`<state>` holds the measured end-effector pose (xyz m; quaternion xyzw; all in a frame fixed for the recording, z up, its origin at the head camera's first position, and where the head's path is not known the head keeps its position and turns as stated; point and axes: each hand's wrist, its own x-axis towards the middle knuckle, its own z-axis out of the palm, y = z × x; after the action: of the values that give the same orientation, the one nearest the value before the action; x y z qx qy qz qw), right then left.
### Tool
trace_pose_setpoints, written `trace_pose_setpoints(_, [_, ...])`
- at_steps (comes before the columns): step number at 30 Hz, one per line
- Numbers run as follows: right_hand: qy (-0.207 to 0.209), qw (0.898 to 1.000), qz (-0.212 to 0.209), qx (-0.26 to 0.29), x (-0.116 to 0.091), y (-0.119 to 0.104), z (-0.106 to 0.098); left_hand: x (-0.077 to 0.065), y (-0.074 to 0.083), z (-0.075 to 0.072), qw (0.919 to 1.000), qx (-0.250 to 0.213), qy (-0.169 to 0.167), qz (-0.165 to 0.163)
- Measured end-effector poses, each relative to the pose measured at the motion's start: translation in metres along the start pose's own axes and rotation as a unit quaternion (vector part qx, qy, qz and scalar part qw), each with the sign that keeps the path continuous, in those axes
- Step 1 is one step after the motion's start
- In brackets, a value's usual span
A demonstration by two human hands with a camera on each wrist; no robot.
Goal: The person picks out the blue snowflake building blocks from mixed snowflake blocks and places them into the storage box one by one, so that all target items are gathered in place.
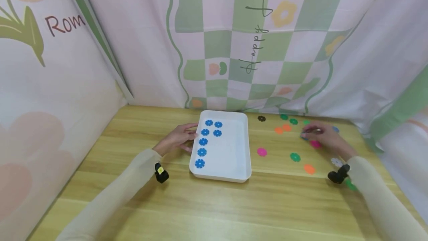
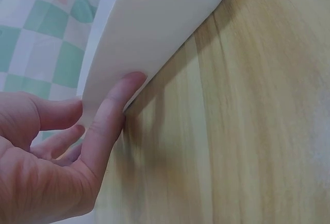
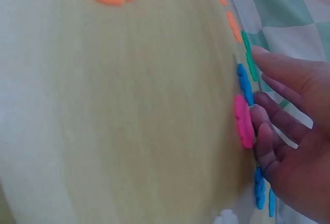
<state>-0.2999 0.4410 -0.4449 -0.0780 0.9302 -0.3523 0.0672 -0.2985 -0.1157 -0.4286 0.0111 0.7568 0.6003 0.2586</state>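
Observation:
A white tray (image 1: 233, 155) lies on the table with several blue flower-shaped discs (image 1: 203, 141) in it, in one full column at its left side and two more beside the top. My left hand (image 1: 182, 136) rests against the tray's left side; in the left wrist view the index finger (image 2: 121, 92) lies along the outer wall and the thumb meets the rim. My right hand (image 1: 322, 137) is over the scattered discs at the right, its fingertips at a blue disc (image 3: 245, 84). Thumb and fingers are apart there. A pink disc (image 3: 244, 121) lies right beside it.
Loose discs lie right of the tray: a black one (image 1: 262, 118), green ones (image 1: 295, 157), orange ones (image 1: 309, 169), a pink one (image 1: 262, 152) and a pale one (image 1: 336, 162). A patterned curtain (image 1: 217, 44) hangs along the table's back edge.

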Motion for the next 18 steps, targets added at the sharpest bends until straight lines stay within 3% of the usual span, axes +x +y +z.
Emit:
trace_pose_setpoints(4, [-0.011,0.999,0.009,-0.03,0.001,0.003,0.004,0.001,0.0,0.0,1.0,0.005,0.001,0.002])
trace_pose_setpoints(18, [0.002,0.999,-0.008,-0.034,-0.002,0.016,0.008,-0.001,-0.001,0.001,1.0,-0.002,-0.003,0.006])
